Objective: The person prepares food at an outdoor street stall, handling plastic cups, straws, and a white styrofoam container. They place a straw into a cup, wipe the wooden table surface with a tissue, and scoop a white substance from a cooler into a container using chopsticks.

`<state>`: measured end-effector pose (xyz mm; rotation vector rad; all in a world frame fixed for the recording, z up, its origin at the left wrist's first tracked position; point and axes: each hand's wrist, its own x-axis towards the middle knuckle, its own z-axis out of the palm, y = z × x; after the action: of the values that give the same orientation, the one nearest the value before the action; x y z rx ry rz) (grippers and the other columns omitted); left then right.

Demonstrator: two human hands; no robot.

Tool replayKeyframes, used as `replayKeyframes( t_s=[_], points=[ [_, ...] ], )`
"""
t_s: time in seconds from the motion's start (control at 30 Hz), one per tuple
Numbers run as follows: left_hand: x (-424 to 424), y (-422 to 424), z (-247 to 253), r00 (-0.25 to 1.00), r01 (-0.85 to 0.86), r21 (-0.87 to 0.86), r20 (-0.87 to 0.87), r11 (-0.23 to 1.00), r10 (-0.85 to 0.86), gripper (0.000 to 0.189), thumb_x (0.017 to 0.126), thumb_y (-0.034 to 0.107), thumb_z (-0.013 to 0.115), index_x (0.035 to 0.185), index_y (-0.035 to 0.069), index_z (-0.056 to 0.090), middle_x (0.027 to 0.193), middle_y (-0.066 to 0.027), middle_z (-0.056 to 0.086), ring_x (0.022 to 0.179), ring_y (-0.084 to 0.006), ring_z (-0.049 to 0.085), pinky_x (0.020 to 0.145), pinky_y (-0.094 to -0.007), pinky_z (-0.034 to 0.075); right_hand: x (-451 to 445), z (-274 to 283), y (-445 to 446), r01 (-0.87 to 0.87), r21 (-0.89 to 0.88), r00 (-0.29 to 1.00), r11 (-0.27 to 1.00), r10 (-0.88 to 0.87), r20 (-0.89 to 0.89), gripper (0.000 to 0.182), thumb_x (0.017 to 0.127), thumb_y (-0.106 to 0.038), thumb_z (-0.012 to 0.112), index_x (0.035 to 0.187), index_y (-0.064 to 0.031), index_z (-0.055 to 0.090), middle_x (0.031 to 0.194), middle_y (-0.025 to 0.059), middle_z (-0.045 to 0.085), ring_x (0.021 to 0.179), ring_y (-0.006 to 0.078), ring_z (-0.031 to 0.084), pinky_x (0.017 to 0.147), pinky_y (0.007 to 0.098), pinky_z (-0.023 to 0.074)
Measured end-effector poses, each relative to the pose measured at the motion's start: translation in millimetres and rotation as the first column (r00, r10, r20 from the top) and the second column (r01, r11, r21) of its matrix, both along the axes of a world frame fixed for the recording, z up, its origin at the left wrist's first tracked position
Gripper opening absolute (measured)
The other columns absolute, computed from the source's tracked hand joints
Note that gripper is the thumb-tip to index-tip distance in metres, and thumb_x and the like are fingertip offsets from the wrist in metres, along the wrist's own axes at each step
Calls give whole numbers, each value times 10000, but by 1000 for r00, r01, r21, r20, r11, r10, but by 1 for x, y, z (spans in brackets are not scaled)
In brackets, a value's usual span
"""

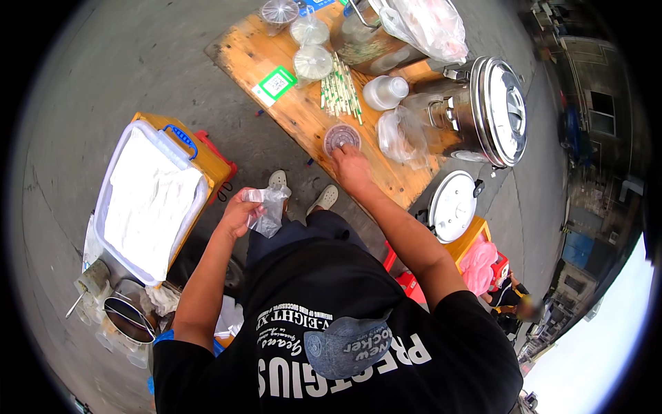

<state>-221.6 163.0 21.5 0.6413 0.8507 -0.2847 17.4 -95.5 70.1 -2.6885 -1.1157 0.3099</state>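
Note:
My left hand [240, 213] grips a clear plastic bag [268, 207], which hangs in front of my lap. On the wooden table [305, 127], my right hand [351, 164] has its fingertips at the near rim of a lidded plastic cup [342, 137] with dark contents; whether they grip it is hard to tell. Paper-wrapped straws [340, 93] lie beyond the cup. To their right are stacked clear cups [385, 92] and crumpled clear bags [402, 135]. Several bagged, lidded cups [313, 62] stand near the far left part of the table.
A lidded steel barrel [486, 111] stands right of the table, with another steel container [375, 44] beyond. A round metal lid [452, 207] is at the right. A cloth-covered plastic tub [150, 204] stands at the left, with a metal pot [129, 320] below. A person [509, 300] is at the lower right.

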Motion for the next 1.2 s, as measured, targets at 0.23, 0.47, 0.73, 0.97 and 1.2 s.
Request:
replayKeyframes(
  t_s=[0.23, 0.47, 0.73, 0.97, 1.2],
  points=[
    [-5, -16, 3, 1000, 19, 16, -7, 1000, -19, 226, 896, -92, 585, 1067, 55, 585, 924, -67, 638, 782, -175, 640, 745, -348, 581, 4, -5, -5, 2, 72, 999, 997, 0, -36, 100, 858, -162, 690, 892, -78, 650, 913, 121, 621, 922, 340, 628, 800, 456, 520],
    [2, -22, 10, 999, 36, 36, 8, 999, -37, 211, 902, -85, 581, 1061, 53, 590, 906, -60, 639, 778, -166, 634, 727, -323, 558, 4, 2, -8, 53, 124, 996, 991, -43, -78, 91, 869, -165, 672, 884, -76, 665, 918, 113, 631, 918, 342, 632, 785, 459, 528],
    [1, -28, 1, 998, 63, 39, 12, 997, -64, 208, 899, -88, 585, 1048, 57, 589, 911, -58, 644, 779, -163, 633, 723, -317, 549, 7, 36, -19, 165, 355, 985, 920, -174, -7, 76, 868, -96, 690, 892, -41, 643, 918, 127, 623, 892, 353, 606, 764, 464, 516],
    [2, -33, 3, 994, 107, 38, 2, 994, -107, 198, 896, -73, 609, 1040, 61, 581, 924, -52, 649, 803, -158, 633, 748, -306, 542, 38, 23, -61, 576, 479, 817, 662, -446, -365, 72, 931, -75, 676, 937, -21, 629, 865, 99, 677, 806, 248, 638, 710, 365, 525],
    [6, -33, 2, 989, 145, 68, -2, 987, -145, 194, 895, -60, 613, 1052, 49, 579, 945, -60, 653, 828, -166, 639, 764, -311, 539, 58, -10, -105, 919, 362, 390, 154, -243, -888, 117, 980, -132, 674, 1003, -76, 574, 946, 40, 695, 771, 111, 608, 698, 248, 501]
  ],
)
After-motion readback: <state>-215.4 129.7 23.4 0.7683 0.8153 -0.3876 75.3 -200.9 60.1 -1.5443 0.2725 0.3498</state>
